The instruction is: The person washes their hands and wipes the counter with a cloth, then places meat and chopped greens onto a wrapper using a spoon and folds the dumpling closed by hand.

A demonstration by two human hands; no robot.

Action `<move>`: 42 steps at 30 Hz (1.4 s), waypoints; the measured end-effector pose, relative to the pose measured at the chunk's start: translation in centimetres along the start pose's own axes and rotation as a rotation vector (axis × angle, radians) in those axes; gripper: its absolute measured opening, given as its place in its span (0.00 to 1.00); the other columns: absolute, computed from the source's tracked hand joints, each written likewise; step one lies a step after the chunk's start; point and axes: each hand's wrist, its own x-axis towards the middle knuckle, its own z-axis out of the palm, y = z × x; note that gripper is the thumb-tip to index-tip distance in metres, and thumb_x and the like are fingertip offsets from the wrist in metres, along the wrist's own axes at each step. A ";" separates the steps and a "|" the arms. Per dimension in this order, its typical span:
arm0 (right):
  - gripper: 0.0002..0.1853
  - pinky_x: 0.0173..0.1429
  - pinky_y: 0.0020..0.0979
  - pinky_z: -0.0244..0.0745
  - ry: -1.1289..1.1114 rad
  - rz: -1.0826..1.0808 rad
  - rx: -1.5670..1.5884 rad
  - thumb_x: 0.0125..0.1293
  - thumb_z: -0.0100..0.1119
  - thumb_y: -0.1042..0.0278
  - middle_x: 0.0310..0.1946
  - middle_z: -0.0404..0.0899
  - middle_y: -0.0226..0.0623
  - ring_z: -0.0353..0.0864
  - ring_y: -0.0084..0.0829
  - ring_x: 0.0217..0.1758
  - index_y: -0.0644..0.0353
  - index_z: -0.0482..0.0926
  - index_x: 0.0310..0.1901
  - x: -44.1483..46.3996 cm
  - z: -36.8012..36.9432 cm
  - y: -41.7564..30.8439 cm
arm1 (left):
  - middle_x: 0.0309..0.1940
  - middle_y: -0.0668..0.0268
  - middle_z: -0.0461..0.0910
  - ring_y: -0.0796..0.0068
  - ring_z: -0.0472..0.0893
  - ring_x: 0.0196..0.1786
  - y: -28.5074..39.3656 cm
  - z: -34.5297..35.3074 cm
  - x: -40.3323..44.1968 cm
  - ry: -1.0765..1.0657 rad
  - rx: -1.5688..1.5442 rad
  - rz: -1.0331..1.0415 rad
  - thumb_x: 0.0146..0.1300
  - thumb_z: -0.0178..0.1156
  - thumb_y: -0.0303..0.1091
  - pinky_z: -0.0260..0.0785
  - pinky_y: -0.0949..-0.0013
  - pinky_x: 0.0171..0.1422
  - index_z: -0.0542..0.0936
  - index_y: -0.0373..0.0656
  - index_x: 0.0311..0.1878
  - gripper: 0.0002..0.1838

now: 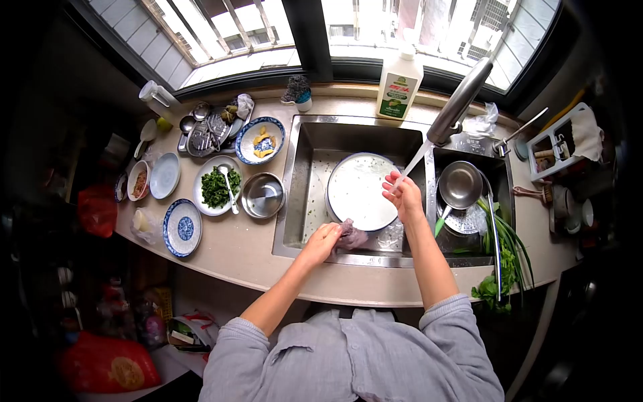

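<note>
Head view shows the left hand (pixel 323 244) closed around a cloth (pixel 349 236), the right hand (pixel 404 197) half-open under running water (pixel 413 164), above a white basin (pixel 363 191) in the sink (pixel 310 175).

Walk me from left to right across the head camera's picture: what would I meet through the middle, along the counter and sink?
Small bowl of food, pale blue plate, plate of chopped greens, metal bowl, large round white dish, round metal dish, brush.
</note>
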 end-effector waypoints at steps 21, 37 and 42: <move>0.18 0.61 0.41 0.70 -0.375 0.087 0.507 0.69 0.49 0.59 0.51 0.77 0.47 0.76 0.40 0.54 0.65 0.74 0.51 0.5 0.3 3.4 | 0.42 0.59 0.82 0.74 0.80 0.42 4.2 5.8 9.7 0.339 -0.278 0.081 0.60 0.59 0.33 0.71 0.72 0.47 0.78 0.34 0.49 0.16; 0.21 0.33 0.37 0.75 -0.157 0.268 0.525 0.63 0.57 0.54 0.12 0.67 0.27 0.72 0.29 0.19 0.50 0.65 0.15 2.0 -3.1 3.3 | 0.48 0.50 0.77 0.56 0.78 0.52 2.4 11.0 11.7 0.163 0.364 0.888 0.54 0.53 0.23 0.73 0.63 0.53 0.70 0.31 0.58 0.24; 0.35 0.58 0.50 0.70 -0.164 0.251 0.618 0.68 0.35 0.35 0.39 0.78 0.52 0.78 0.51 0.46 0.68 0.73 0.40 -1.1 0.3 1.4 | 0.51 0.52 0.75 0.54 0.74 0.56 4.2 8.5 12.2 0.166 0.687 1.041 0.54 0.51 0.25 0.68 0.60 0.59 0.70 0.31 0.53 0.21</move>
